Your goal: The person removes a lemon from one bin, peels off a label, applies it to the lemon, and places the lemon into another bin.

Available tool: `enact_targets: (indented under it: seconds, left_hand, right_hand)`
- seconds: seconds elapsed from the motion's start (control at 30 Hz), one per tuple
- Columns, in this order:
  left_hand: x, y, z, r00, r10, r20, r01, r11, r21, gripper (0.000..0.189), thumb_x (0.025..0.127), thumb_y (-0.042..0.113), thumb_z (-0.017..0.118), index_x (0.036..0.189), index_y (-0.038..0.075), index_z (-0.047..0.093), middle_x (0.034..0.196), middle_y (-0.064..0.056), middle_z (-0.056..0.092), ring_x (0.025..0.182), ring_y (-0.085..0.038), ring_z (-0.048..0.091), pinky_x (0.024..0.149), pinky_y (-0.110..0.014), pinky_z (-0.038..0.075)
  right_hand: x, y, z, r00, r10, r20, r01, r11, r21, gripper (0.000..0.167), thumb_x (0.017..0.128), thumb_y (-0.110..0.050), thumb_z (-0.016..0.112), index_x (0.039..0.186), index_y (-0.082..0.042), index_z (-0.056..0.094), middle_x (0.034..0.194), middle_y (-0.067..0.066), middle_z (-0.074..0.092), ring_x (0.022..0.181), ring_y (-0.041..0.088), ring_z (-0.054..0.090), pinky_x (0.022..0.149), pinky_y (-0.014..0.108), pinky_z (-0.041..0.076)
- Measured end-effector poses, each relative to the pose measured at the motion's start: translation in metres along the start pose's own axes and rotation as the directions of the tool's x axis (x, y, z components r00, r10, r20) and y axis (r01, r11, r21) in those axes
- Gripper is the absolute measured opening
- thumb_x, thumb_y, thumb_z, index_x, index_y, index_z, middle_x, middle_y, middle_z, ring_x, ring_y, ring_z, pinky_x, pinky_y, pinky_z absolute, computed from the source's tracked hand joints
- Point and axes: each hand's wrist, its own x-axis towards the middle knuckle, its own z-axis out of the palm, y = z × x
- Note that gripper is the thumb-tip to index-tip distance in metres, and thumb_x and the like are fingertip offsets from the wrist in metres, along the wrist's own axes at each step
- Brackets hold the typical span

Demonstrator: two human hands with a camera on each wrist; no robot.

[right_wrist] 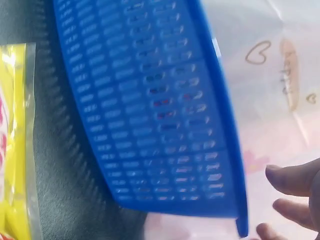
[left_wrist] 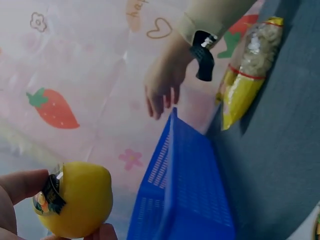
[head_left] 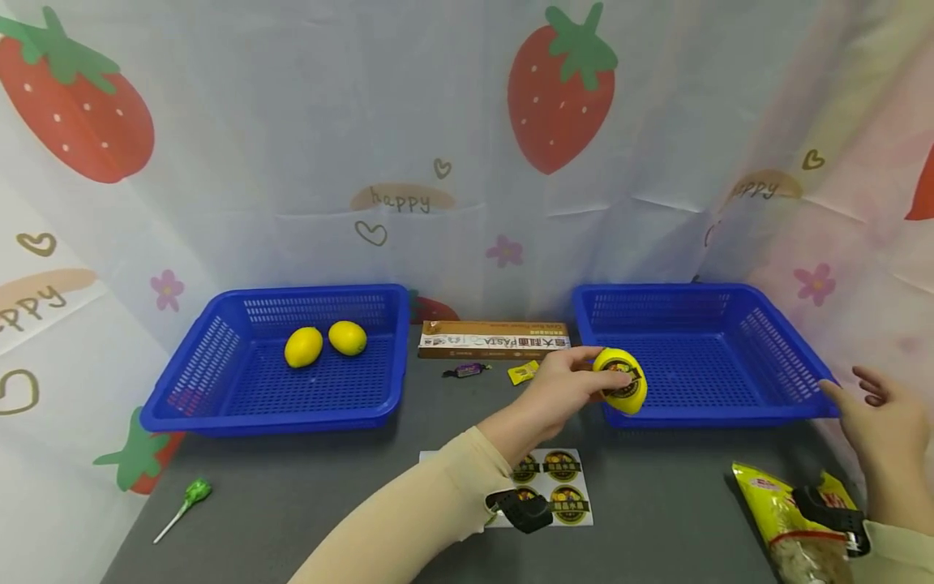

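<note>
My left hand [head_left: 549, 393] holds a yellow lemon [head_left: 631, 392] over the near left part of the right blue basket [head_left: 700, 422]. A round dark sticker shows on the lemon's side, partly under the thumb; the left wrist view shows the lemon [left_wrist: 85, 197] close up. Beside that basket's right rim, my right hand [head_left: 886, 422] hovers with loosely bent fingers and nothing in them. On the table under my left forearm lies a white sheet of round stickers [head_left: 569, 489], partly hidden by the sleeve.
Two lemons [head_left: 303, 347] lie in the left blue basket [head_left: 273, 423]. Between the baskets are a pasta box [head_left: 492, 341], a purple wrapped candy [head_left: 467, 371] and a small yellow packet [head_left: 522, 372]. A green lollipop [head_left: 195, 491] lies front left, a yellow snack bag [head_left: 766, 495] front right.
</note>
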Motion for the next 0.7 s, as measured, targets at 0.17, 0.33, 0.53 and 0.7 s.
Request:
enact_targets:
  seconds: [0.17, 0.33, 0.53, 0.7]
  left_hand:
    - [0.015, 0.012, 0.017, 0.999, 0.031, -0.036, -0.030, 0.999, 0.025, 0.052, 0.082, 0.021, 0.085, 0.130, 0.012, 0.066, 0.102, 0.002, 0.069, 0.084, -0.014, 0.067, 0.091, -0.044, 0.058]
    - [0.036, 0.020, 0.035, 0.998, 0.033, -0.056, -0.030, 0.998, 0.047, 0.049, 0.083, 0.020, 0.084, 0.128, 0.011, 0.065, 0.103, 0.001, 0.069, 0.087, -0.012, 0.068, 0.083, -0.035, 0.060]
    - [0.067, 0.023, 0.062, 0.991, 0.013, -0.137, 0.021, 0.969, 0.245, 0.048, 0.082, 0.028, 0.086, 0.122, 0.015, 0.065, 0.100, 0.000, 0.066, 0.082, -0.011, 0.064, 0.071, -0.028, 0.058]
    - [0.088, 0.015, 0.072, 0.966, -0.018, -0.259, 0.120, 0.916, 0.383, 0.040, 0.079, 0.032, 0.087, 0.111, 0.016, 0.067, 0.095, 0.001, 0.065, 0.079, -0.013, 0.061, 0.069, -0.029, 0.057]
  right_hand:
    - [0.011, 0.012, -0.004, 0.996, 0.035, 0.080, -0.031, 0.998, -0.050, 0.067, 0.104, -0.036, 0.049, 0.158, -0.004, 0.027, 0.159, 0.026, 0.032, 0.140, 0.047, 0.041, 0.099, 0.040, 0.055]
    - [0.019, 0.022, -0.006, 0.996, -0.033, 0.082, 0.041, 0.995, -0.091, 0.060, 0.102, -0.032, 0.051, 0.151, 0.001, 0.039, 0.145, 0.032, 0.046, 0.074, 0.006, 0.060, 0.054, 0.010, 0.043]
    - [0.021, 0.025, -0.005, 0.997, -0.062, 0.042, 0.065, 0.996, -0.061, 0.053, 0.100, -0.022, 0.053, 0.146, 0.003, 0.047, 0.127, 0.034, 0.061, 0.061, -0.016, 0.038, 0.050, 0.008, 0.042]
    - [0.018, 0.023, 0.004, 0.996, -0.060, 0.063, 0.063, 0.996, -0.058, 0.052, 0.102, -0.023, 0.050, 0.148, 0.002, 0.046, 0.137, 0.034, 0.055, 0.064, -0.013, 0.040, 0.051, 0.008, 0.041]
